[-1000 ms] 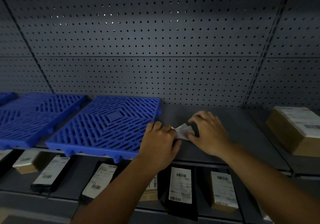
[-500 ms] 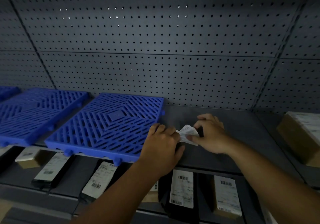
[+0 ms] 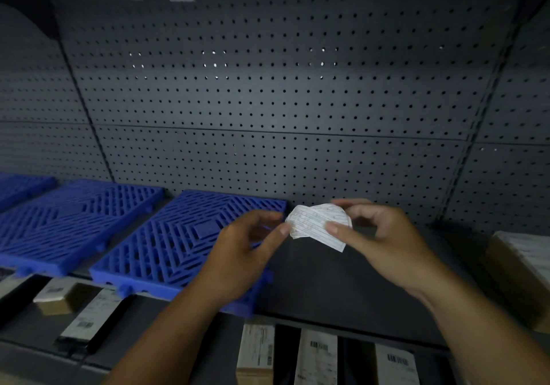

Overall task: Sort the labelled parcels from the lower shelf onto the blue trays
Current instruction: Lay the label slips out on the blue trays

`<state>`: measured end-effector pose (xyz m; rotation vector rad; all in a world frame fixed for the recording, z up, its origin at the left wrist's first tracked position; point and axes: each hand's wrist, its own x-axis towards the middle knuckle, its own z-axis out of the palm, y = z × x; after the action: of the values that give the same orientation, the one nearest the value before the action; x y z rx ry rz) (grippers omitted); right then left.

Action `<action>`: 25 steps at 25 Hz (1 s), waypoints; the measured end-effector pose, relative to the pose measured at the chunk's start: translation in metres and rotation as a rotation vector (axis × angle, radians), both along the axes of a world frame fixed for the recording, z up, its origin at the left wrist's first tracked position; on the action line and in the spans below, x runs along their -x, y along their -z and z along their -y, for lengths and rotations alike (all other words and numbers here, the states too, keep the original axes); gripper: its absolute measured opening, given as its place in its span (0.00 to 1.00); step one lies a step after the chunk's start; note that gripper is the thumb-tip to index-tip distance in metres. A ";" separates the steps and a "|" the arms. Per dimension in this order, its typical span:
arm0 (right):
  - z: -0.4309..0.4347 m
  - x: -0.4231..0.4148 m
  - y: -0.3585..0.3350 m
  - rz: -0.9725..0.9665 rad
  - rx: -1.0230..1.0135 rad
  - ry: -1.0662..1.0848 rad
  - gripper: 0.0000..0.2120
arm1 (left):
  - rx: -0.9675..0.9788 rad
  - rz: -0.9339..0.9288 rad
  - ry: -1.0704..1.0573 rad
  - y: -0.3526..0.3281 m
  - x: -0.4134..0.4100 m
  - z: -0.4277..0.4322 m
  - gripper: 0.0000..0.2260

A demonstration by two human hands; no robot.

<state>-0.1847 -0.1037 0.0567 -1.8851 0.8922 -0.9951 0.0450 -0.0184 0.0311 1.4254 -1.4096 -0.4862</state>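
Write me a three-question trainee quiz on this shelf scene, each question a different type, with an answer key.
1. True or false: a parcel already lies on the nearest blue tray.
2. Multiple choice: the slip of paper is held by
A. the left hand only
B. the right hand only
C. both hands
3. Fill in: the brown box on the upper shelf sits to the ____ of the hands.

Key:
1. False; its grid shows bare, and the labelled parcels are on the lower shelf.
2. C; fingers of each hand pinch the slip.
3. Right.
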 end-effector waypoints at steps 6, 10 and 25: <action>-0.021 -0.007 -0.005 0.095 0.014 -0.097 0.03 | 0.069 -0.106 0.071 0.003 0.013 -0.019 0.09; -0.022 -0.013 -0.002 0.119 0.018 -0.163 0.03 | 0.080 -0.138 0.008 -0.004 0.004 -0.040 0.10; -0.049 -0.125 -0.007 -0.052 0.169 -0.228 0.14 | 0.126 -0.218 0.035 0.004 -0.108 -0.074 0.13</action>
<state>-0.0595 -0.0547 0.0635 -2.1094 0.6206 -0.9082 0.1526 0.0552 0.0273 1.2099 -1.2690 -0.5481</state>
